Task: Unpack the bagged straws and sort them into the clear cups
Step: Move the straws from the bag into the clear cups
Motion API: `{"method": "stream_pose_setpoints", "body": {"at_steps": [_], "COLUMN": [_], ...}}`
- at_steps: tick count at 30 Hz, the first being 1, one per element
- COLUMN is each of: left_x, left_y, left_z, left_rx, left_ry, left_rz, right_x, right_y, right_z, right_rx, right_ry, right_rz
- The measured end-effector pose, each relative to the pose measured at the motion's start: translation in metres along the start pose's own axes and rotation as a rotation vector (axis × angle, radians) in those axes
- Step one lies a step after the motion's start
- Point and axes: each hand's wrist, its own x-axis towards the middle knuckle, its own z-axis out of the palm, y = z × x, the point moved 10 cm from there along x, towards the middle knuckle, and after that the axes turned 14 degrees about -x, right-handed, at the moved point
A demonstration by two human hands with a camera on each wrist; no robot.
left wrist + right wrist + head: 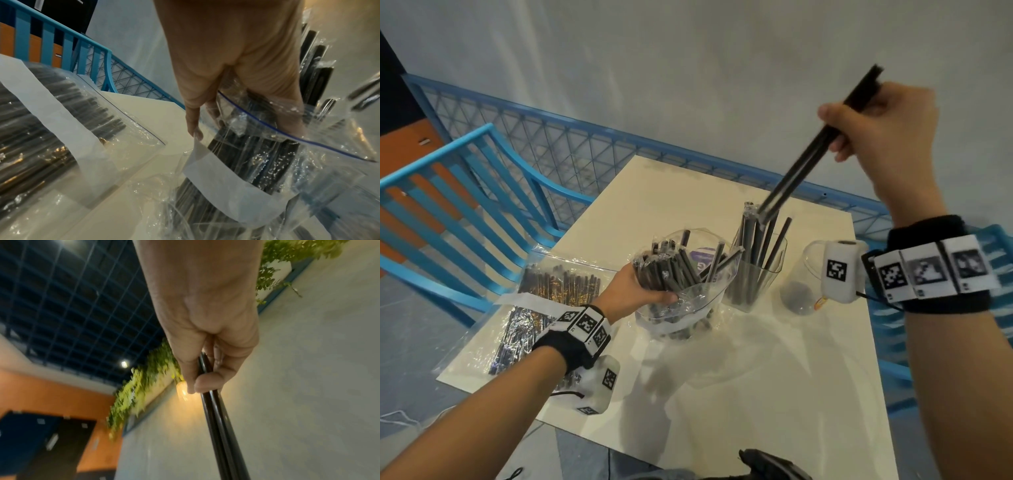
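My left hand (pixel 635 291) grips the open clear zip bag (pixel 690 305) full of black wrapped straws (pixel 671 270) at the table's middle; in the left wrist view the hand (pixel 236 100) curls round the bag (pixel 277 162) at its blue zip line. My right hand (pixel 873 133) is raised and pinches a few black straws (pixel 822 140), their lower ends just above a clear cup (pixel 755 277) that holds several straws. The right wrist view shows thumb and fingers of that hand (pixel 203 379) pinching the straws (pixel 220 426). A second clear cup (pixel 806 284) stands to the right, partly hidden by my wrist camera.
Another bag of straws (pixel 541 308) lies flat on the left of the white table (pixel 756 394). A blue slatted chair (pixel 458 205) stands left, a blue mesh railing (pixel 571 144) behind the table. A dark object (pixel 770 466) sits at the near edge.
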Motion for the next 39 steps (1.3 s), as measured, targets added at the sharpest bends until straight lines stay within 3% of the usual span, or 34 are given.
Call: {"method": "stream_pose_setpoints", "body": {"at_steps": [5, 11, 17, 21, 24, 27, 30, 34, 39], "left_x": [0.001, 0.000, 0.001, 0.000, 0.001, 0.002, 0.002, 0.001, 0.002], "left_y": [-0.003, -0.001, -0.003, -0.002, -0.004, -0.004, -0.002, -0.005, -0.009], "left_z": [0.001, -0.001, -0.002, -0.001, -0.003, -0.003, -0.001, -0.002, -0.002], "left_rx": [0.013, -0.003, 0.015, 0.014, 0.007, 0.006, 0.013, 0.016, 0.056], "left_ry": [-0.011, 0.005, 0.015, 0.003, 0.004, 0.003, -0.010, -0.014, -0.013], "left_rz": [-0.009, 0.007, -0.006, -0.001, -0.004, -0.006, 0.009, 0.010, 0.019], "right_x": [-0.031, -0.074, -0.078, -0.062, -0.064, -0.100, -0.150, -0.167, -0.184], "right_y": [0.099, 0.173, 0.176, 0.160, 0.107, 0.062, 0.064, 0.089, 0.096], "right_z": [0.073, 0.135, 0.141, 0.116, 0.103, 0.128, 0.171, 0.193, 0.212], "right_rx": [-0.301, -0.388, -0.471, -0.550, -0.335, -0.110, -0.271, -0.409, -0.209], "right_ry": [-0.183, -0.367, -0.458, -0.343, -0.285, -0.530, -0.850, -0.842, -0.796], "right_rz": [0.227, 0.410, 0.417, 0.364, 0.262, 0.279, 0.376, 0.507, 0.554]}}
